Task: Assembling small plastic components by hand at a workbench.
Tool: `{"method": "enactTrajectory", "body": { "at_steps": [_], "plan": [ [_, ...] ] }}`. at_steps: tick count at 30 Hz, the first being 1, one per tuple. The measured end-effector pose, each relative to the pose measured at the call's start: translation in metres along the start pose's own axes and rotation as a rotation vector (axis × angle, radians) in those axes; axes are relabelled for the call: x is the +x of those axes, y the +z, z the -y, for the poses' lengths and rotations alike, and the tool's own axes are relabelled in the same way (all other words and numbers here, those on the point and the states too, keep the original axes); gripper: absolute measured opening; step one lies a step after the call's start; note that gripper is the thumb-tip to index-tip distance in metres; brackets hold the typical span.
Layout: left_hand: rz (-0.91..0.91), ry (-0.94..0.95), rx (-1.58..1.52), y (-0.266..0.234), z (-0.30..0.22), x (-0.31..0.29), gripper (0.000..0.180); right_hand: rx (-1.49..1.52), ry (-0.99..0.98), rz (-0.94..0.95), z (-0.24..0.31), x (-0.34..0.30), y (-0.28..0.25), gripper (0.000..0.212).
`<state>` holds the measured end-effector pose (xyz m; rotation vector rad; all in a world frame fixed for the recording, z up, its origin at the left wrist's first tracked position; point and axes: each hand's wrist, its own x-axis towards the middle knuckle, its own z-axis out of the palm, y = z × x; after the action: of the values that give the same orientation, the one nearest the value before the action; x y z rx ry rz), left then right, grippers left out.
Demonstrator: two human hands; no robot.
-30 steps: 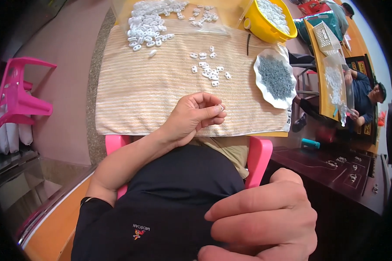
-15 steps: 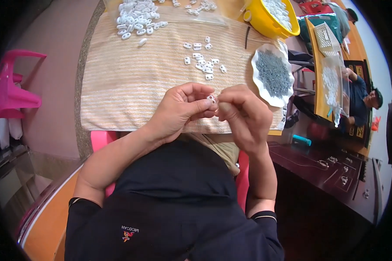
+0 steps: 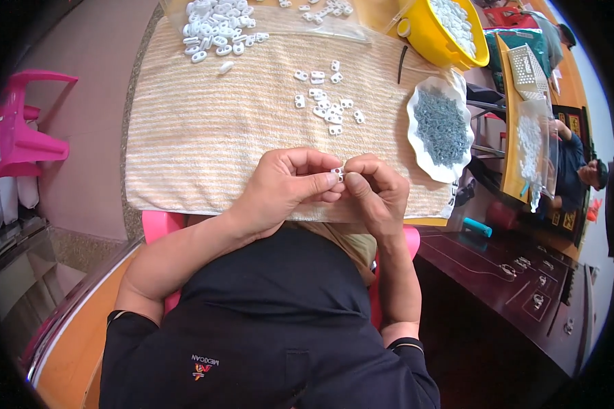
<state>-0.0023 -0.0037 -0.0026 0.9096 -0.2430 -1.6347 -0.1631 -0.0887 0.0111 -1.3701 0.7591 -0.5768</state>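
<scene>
A small white plastic piece with two round holes (image 3: 338, 174) is pinched between the thumb and fingers of my left hand (image 3: 290, 189), above the near edge of the towel. The thumb and forefinger of my right hand (image 3: 381, 194) close together at the piece's right side; anything tiny between them is hidden. Beyond my hands, several similar two-hole pieces (image 3: 335, 118) lie scattered on the striped towel (image 3: 205, 136). To the right, a white wavy-rimmed dish (image 3: 413, 143) holds many small grey-blue parts (image 3: 441, 128).
White rounded pieces (image 3: 215, 31) are heaped at the far left. A yellow basin (image 3: 426, 34) of white pieces stands at the far right, near a thin black strip (image 3: 402, 65). Pink chair (image 3: 31, 140) at left; a co-worker (image 3: 572, 163) at another table, right.
My right hand has turned and lowered, its fingertips now against the white piece. The view has shifted slightly, so the table things appear lower and further right.
</scene>
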Motion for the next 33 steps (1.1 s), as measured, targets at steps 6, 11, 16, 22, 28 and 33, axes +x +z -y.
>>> {"method": "enactTrajectory", "body": {
  "at_steps": [6,11,16,22,28,33],
  "plan": [
    [0.007,0.015,0.025,-0.001,0.0,0.0011,0.02,-0.053,-0.032,0.005,-0.0035,0.0016,-0.0015,0.006],
    [0.016,0.034,0.044,-0.0006,0.0005,0.0012,0.02,-0.042,-0.028,0.008,-0.0056,0.0011,-0.0023,0.005],
    [0.019,0.046,0.063,-0.0018,0.0026,0.0012,0.02,-0.048,-0.056,0.031,-0.0068,0.0014,-0.0028,0.004],
    [0.029,0.053,0.055,-0.0012,0.0031,0.0007,0.019,-0.031,0.021,-0.001,-0.0007,-0.0001,0.001,0.004],
    [0.033,0.078,0.059,-0.0013,0.005,0.0006,0.019,-0.057,0.027,0.016,0.0003,-0.0001,0.0005,0.006],
    [0.02,0.086,0.079,-0.001,0.0064,-0.0001,0.018,-0.054,0.034,0.025,-0.0023,-0.0014,-0.0003,0.008]
  ]
}}
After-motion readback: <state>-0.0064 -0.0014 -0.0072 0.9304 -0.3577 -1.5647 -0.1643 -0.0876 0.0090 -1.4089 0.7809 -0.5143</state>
